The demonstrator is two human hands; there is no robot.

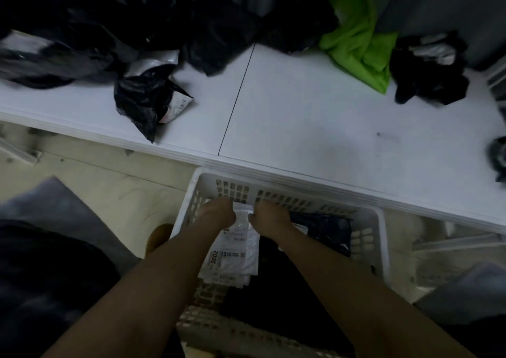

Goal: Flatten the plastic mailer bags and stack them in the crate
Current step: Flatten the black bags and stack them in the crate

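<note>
A white perforated crate [380,237] stands on the floor below the table edge. Both my hands reach down into it. My left hand [217,214] and my right hand [269,215] each grip the far end of a white mailer bag [235,253] with printed labels, which lies over other white bags. Dark flat bags [323,231] fill the crate's right side. On the white table [301,116] a crumpled black mailer bag [145,100] lies near the front edge, with a big heap of black bags [109,29] behind it.
A bright green bag [358,40] and another black bundle [430,70] lie at the table's back right. A dark object [498,157] sits at the right edge. Grey flat sheets lie on the floor at left [54,207] and right [465,294] of the crate.
</note>
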